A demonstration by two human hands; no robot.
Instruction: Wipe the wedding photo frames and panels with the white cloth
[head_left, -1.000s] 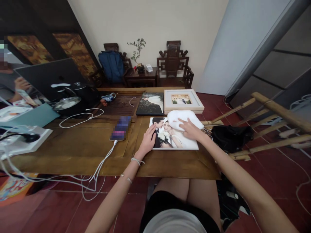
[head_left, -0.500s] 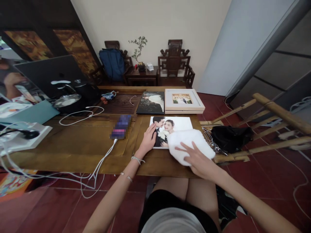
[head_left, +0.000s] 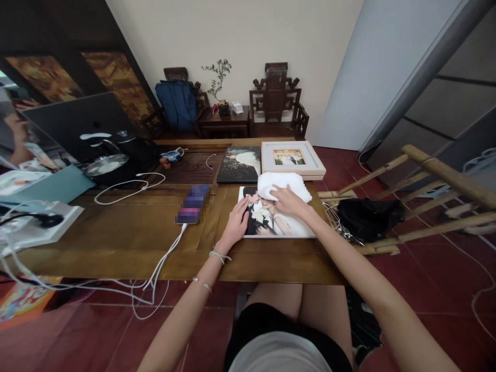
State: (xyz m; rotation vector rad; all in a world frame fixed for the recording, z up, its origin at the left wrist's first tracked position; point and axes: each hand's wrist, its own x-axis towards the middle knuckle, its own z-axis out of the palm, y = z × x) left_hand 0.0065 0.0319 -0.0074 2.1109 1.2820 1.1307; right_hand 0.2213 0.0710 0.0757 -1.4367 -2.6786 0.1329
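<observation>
The big photo (head_left: 277,219) lies flat on the wooden counter (head_left: 127,232), close to the near edge. The left hand (head_left: 237,223) rests on its left side with the fingers spread flat, pressing down and not gripping anything. The right hand (head_left: 287,201) sits on a white cloth (head_left: 282,185) at the top of the photo, with the fingers lying loose over the cloth and pushing it down, not closed around it.

The cloth looks soft and light. It will bunch up easily, so a flat palm on top of it works well. The photo looks like a stiff, thin board with a shiny front. It could slide on the wood, so holding its edge down, as the left hand does, keeps it in place. The shiny front may scratch or smudge, so soft rubbing is best. To lift it, take it by the side edges.

Behind it lie a dark photo (head_left: 239,164) and a white picture frame (head_left: 291,160), just beside each other. A phone (head_left: 192,204) with a white cable (head_left: 163,263) lies to the left.
</observation>
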